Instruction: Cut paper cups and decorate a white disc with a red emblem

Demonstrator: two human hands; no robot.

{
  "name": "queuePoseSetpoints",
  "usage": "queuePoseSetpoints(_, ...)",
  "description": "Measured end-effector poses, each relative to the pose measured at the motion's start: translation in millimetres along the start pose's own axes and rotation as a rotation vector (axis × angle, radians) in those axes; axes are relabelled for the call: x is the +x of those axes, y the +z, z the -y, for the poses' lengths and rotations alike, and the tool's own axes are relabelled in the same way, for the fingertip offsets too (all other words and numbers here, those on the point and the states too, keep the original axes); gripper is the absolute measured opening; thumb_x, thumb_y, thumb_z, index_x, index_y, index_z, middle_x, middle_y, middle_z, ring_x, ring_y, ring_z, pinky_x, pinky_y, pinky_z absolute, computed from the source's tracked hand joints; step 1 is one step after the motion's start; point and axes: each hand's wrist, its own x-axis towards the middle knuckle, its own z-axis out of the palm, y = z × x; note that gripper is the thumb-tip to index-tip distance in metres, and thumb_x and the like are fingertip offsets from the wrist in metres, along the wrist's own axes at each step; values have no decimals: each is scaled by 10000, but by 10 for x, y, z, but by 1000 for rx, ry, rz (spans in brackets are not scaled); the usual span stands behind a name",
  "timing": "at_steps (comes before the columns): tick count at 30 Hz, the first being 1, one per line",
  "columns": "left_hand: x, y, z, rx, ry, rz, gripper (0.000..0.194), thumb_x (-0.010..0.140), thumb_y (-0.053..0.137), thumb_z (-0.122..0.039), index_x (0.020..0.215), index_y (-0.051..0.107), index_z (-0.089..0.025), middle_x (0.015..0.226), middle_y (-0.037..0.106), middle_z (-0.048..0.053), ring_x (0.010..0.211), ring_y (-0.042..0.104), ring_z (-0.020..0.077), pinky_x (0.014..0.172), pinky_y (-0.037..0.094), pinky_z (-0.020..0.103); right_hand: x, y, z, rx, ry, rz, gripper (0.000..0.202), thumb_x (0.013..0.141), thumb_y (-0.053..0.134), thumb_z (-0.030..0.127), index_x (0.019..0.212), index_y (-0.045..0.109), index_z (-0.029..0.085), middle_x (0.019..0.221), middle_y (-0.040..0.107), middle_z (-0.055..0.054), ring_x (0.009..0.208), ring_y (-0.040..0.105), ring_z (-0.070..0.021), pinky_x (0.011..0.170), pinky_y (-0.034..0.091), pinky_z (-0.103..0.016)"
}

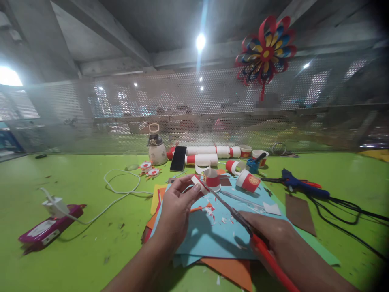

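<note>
My left hand [179, 202] pinches a small red and white paper piece [199, 184] between thumb and fingers. My right hand [267, 227] is wrapped round red-handled scissors [240, 219], whose blade tips reach the edge of that piece. Just behind the piece stands a cut red and white paper cup [212, 179]. To its right another paper cup [247, 181] lies tilted. Under both hands are stacked sheets of light blue paper [209, 239], strewn with small red and white scraps [209, 209].
A blue glue gun [304, 188] with black cable lies at right, near a brown card [300, 213]. A purple power strip [51, 231] with a white cable is at left. Behind stand a bottle [157, 150], a phone [178, 159] and white paper-cup tubes [209, 152].
</note>
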Motion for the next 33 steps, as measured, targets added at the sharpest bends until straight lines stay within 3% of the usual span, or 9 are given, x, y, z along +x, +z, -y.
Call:
queuePoseSetpoints(7,36,-46,-20,-14,-65,-4,382,690,799,-210,1035,655,-135,1027,677,118,860,678,234,815,555,432,-1,32,-81,-38,-15,16,229,865,479,168,904,688,253,775,734,-30,707,692,-242,730,566,-355)
queuePoseSetpoints(13,62,-68,-47,33,-72,11,328,717,778,-232,1010,666,-135,1047,682,113,858,686,219,814,552,374,-18,78,-216,-111,14,32,310,861,474,150,1093,659,237,928,729,-77,860,687,-262,808,547,-412)
queuePoseSetpoints(16,55,-50,-44,36,-48,4,322,709,778,-203,1000,664,-128,1055,677,114,883,674,215,817,549,361,-23,83,-246,-99,7,46,321,833,500,120,1088,654,243,962,721,-69,914,680,-257,840,539,-406)
queuePoseSetpoints(27,27,-20,-28,26,-41,18,308,711,776,-197,988,663,-122,1041,680,105,872,667,203,837,544,380,4,27,-121,-20,15,87,255,892,464,159,1040,653,243,945,730,-67,935,686,-261,837,546,-408)
queuePoseSetpoints(33,26,-30,-10,19,-30,48,261,750,747,-190,989,667,-123,1029,689,90,872,667,190,816,549,351,-12,24,-112,-24,-19,13,313,857,496,143,1101,676,221,942,753,-79,843,707,-257,792,563,-384)
